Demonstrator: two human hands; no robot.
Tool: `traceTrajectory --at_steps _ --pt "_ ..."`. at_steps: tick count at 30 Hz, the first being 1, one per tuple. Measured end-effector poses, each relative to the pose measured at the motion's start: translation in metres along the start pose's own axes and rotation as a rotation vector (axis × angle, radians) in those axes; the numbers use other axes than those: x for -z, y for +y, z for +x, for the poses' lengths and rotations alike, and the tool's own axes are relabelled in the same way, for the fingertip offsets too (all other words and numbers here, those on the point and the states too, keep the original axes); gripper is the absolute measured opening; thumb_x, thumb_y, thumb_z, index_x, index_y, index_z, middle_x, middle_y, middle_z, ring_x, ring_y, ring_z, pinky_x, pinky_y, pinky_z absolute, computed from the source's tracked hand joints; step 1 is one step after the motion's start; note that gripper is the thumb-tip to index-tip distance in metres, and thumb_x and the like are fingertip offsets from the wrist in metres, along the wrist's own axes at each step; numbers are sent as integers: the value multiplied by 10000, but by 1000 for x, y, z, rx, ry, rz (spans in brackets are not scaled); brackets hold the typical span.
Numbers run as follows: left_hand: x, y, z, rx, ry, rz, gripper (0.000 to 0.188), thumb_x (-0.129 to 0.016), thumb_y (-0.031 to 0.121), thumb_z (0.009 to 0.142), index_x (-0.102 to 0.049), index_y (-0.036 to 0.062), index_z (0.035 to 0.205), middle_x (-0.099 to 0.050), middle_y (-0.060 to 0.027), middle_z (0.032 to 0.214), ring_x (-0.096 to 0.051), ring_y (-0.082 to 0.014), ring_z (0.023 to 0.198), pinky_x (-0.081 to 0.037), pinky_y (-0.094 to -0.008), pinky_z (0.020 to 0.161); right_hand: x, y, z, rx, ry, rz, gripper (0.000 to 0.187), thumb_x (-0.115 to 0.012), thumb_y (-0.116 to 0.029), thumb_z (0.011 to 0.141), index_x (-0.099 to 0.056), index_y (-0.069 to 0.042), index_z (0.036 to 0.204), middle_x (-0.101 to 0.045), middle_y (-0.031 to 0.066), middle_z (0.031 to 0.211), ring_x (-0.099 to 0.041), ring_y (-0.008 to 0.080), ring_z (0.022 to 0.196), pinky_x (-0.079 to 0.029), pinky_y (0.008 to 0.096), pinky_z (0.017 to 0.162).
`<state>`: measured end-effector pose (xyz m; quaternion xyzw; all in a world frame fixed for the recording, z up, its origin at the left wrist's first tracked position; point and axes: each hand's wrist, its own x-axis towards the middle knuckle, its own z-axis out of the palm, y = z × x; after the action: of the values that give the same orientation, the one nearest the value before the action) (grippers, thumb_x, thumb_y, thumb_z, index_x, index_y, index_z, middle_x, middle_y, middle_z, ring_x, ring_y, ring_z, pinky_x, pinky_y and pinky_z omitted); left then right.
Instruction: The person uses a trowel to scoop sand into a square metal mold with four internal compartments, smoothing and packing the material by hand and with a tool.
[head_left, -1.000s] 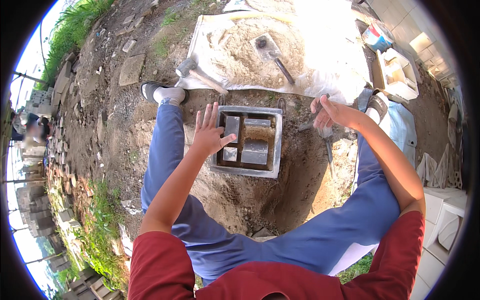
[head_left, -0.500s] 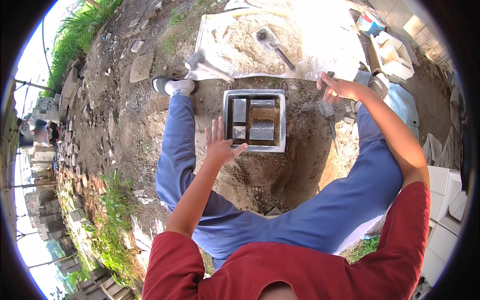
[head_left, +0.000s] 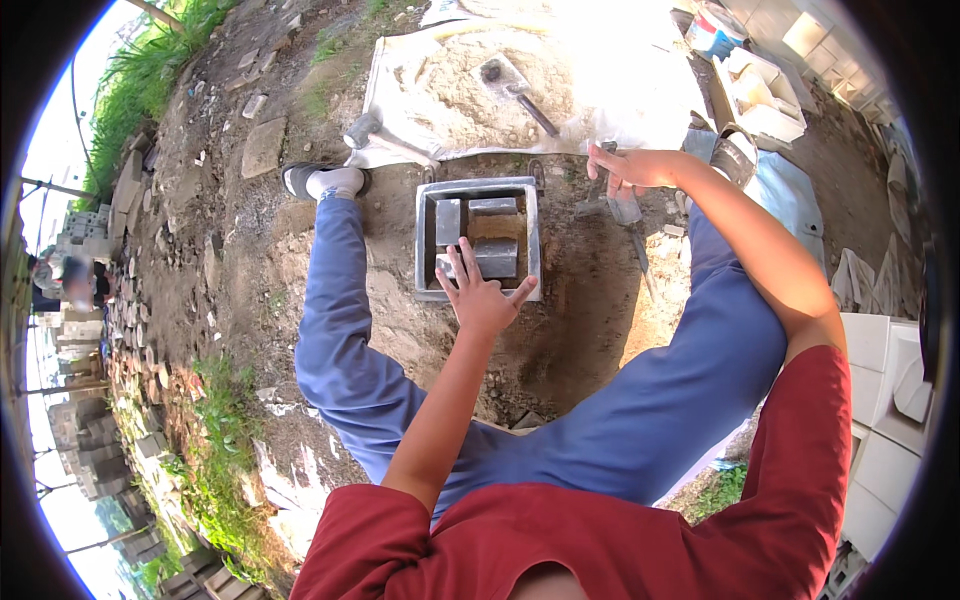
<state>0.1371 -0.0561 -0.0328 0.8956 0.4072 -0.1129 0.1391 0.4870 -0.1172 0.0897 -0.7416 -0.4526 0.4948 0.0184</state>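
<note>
A square grey metal frame (head_left: 533,240) stands on the soil between my legs. Inside it lie grey rectangular blocks: an upright-lying one (head_left: 448,221) at left, a narrow one (head_left: 493,206) at the far side and a wider one (head_left: 496,257) nearer me. My left hand (head_left: 486,303) is spread over the frame's near edge, partly hiding a small block at the near left corner. Off to the right, my right hand (head_left: 637,170) has its fingers loosely stretched, holding nothing visible. Just below it lies a grey-headed tool (head_left: 624,207) with a dark handle.
Beyond the frame, a white sheet (head_left: 385,100) carries pale sand (head_left: 450,80) with a trowel (head_left: 515,85) on it. A mallet (head_left: 362,130) rests at the sheet's near left corner. A white container (head_left: 765,100) and a bucket (head_left: 716,32) stand far right.
My left hand has moved right, from the frame's near left corner to over the middle of its near edge. The whole view has shifted slightly; the blocks keep their places.
</note>
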Motion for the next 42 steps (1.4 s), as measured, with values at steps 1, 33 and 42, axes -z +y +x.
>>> traceTrajectory --at_steps 1,33,42 --pt "2 7 -2 -14 8 38 969 -316 879 882 -817 64 1033 44 -223 1700 129 -426 1556 86 -662 1186 0 -1 0 -5 1 3 1110 -79 -955 815 -447 -144 1478 -672 217 1249 -662 315 1123 -528 454 939" --pt "20 43 117 -345 107 298 1060 -271 898 874 -794 -16 990 51 -105 1723 130 -296 1576 100 -542 1238 -1 -6 1 11 -43 -12 1230 -73 -1009 738 -438 -122 1508 -629 233 1340 -642 337 1214 -523 488 942" --pt "30 53 114 -368 91 245 988 -375 874 871 -755 -9 1100 7 -149 1717 119 -308 1578 95 -549 1237 -2 -3 5 30 -28 -39 1226 -85 -1017 731 -481 -133 1483 -655 202 1294 -680 301 1134 -554 454 867"
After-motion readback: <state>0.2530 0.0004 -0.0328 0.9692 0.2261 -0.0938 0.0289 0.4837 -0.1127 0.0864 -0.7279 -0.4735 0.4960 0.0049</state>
